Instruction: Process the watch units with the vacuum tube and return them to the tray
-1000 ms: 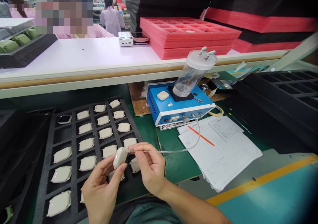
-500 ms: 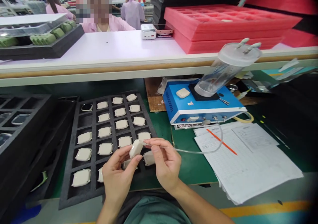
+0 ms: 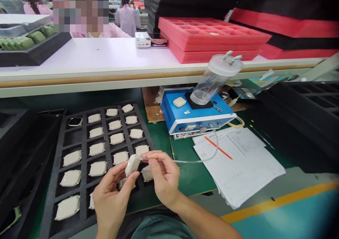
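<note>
My left hand [image 3: 115, 195] pinches a cream watch case [image 3: 132, 164] between thumb and fingers, tilted on edge above the tray. In my right hand [image 3: 165, 177] is the end of a clear thin tube [image 3: 190, 161], its tip at the side of the case; whether it touches is too small to tell. The tube loops back to the front of a blue box [image 3: 174, 113] with knobs. Under my hands lies a black foam tray [image 3: 85, 154] with several cream watch cases in its compartments. One dark-faced watch [image 3: 75, 121] sits in its far left corner.
A clear cylinder [image 3: 209, 85] stands tilted on the blue box, beside another cream case [image 3: 179, 102]. Papers [image 3: 241, 172] with an orange strip [image 3: 218, 148] lie at right. Red foam trays [image 3: 212, 41] and a white power bank [image 3: 143, 40] rest on the shelf. A person in pink sits opposite.
The view has swung to the right, so the scene sits further left. Both hands keep their hold on the watch case and the tube, with little change between them.
</note>
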Demonstrator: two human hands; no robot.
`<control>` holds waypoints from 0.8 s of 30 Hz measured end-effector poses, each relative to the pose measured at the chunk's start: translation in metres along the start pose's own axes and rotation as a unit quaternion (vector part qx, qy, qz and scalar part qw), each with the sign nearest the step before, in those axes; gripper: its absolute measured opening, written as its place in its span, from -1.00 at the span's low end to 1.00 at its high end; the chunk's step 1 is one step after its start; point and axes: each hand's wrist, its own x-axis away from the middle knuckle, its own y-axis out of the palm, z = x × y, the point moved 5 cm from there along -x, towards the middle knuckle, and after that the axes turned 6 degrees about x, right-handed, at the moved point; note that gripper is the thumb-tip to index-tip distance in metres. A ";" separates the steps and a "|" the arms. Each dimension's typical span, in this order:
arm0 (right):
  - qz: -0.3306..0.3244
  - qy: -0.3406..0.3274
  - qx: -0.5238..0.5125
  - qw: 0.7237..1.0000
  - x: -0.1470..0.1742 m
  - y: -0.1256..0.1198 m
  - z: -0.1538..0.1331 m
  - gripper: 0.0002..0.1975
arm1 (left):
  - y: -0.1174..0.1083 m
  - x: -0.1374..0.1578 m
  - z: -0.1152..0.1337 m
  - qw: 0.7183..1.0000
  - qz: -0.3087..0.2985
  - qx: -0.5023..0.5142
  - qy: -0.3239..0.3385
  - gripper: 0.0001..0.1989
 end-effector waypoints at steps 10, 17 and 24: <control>0.004 -0.014 0.006 1.000 -0.004 0.001 -0.003 -0.83 | 0.000 -0.002 0.001 1.000 0.005 0.002 0.002 -0.71; 0.004 -0.016 0.021 1.000 -0.004 0.001 -0.003 -0.83 | 0.001 -0.002 0.000 1.000 0.009 0.000 -0.012 -0.68; 0.004 -0.015 0.013 1.000 -0.003 0.000 -0.002 -0.84 | -0.001 -0.002 -0.003 1.000 0.009 -0.002 -0.019 -0.65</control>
